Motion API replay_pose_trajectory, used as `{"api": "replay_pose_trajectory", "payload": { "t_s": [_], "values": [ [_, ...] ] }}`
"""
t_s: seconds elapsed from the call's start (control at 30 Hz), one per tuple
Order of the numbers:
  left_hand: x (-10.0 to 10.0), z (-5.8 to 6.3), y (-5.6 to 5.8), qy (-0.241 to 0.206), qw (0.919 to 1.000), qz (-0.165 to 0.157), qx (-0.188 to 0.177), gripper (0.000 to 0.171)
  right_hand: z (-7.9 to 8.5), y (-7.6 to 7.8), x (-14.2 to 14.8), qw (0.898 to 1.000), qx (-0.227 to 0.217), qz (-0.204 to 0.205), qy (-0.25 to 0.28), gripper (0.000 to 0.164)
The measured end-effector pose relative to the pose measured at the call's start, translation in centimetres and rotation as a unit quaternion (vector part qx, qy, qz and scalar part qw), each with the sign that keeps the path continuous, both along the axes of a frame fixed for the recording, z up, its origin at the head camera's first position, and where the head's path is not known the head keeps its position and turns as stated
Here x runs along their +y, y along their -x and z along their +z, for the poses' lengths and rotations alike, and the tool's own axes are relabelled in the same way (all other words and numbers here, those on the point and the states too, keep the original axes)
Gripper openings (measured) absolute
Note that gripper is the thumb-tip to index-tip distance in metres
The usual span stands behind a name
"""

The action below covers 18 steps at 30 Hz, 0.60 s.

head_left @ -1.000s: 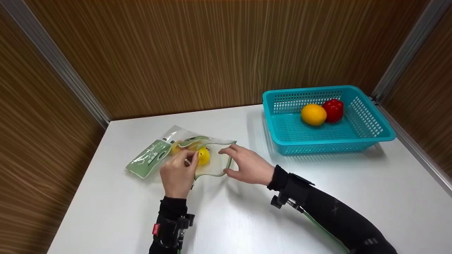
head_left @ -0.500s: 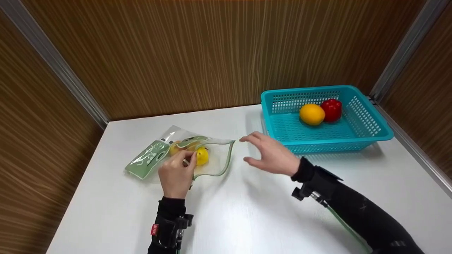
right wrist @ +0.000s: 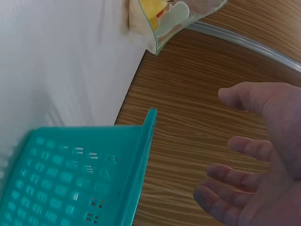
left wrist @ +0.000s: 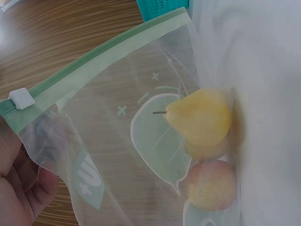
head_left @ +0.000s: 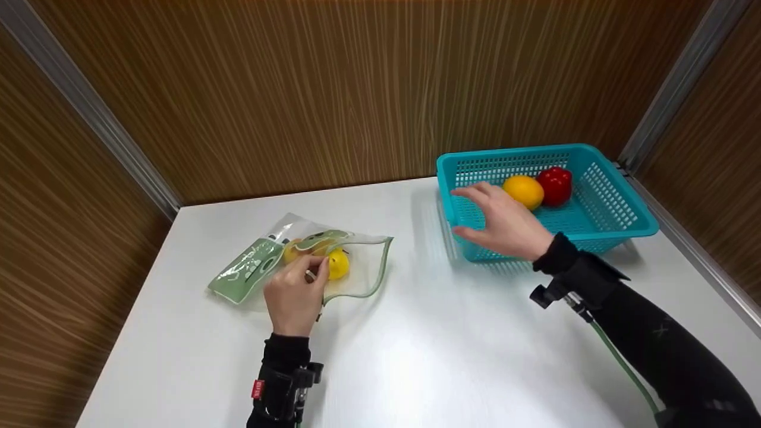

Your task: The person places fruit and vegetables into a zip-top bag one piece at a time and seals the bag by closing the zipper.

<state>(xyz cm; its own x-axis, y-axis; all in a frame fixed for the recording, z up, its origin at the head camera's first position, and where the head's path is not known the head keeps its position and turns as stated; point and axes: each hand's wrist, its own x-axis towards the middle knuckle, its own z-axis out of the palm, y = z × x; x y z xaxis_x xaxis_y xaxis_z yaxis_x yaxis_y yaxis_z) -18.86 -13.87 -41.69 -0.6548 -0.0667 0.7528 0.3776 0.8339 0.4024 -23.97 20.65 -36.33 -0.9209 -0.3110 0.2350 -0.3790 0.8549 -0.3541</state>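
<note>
My left hand (head_left: 295, 294) pinches the near edge of the mouth of a clear zip bag (left wrist: 94, 136) with green print, which lies on the table. A white slider (left wrist: 21, 98) sits on the bag's green zip strip. Inside the bag are a yellow pear (left wrist: 200, 117) and a reddish-yellow round fruit (left wrist: 211, 185); other contents are partly hidden. My right hand (head_left: 505, 223) holds nothing, its thumb and fingers spread, above the left front part of a turquoise basket (head_left: 505, 157). An orange-yellow fruit (head_left: 523, 191) and a shiny red, lobed fruit or pepper (head_left: 556, 186) lie in the basket.
A white table (head_left: 380, 356) carries the bag at left and the basket at right. Wood-patterned panels (head_left: 309, 89) rise behind and at both sides. A green cable (head_left: 624, 365) runs along the right sleeve.
My right hand has left the bag's opening and moved right and away from me, over the basket. The left hand keeps its pinch on the bag, whose mouth stays spread.
</note>
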Motion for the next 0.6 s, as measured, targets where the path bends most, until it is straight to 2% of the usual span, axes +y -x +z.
{"api": "replay_pose_trajectory", "payload": {
  "t_s": [0.27,0.6],
  "values": [
    [0.1,-0.1,0.1,-0.001,1.0000,-0.003,-0.002,0.009,0.4,2.3,4.2,0.997,-0.050,-0.051,-0.017,0.088],
    [0.2,-0.1,0.1,-0.003,1.0000,-0.005,0.003,0.009,0.8,4.9,8.5,0.991,-0.076,-0.105,-0.040,0.089]
  ]
}}
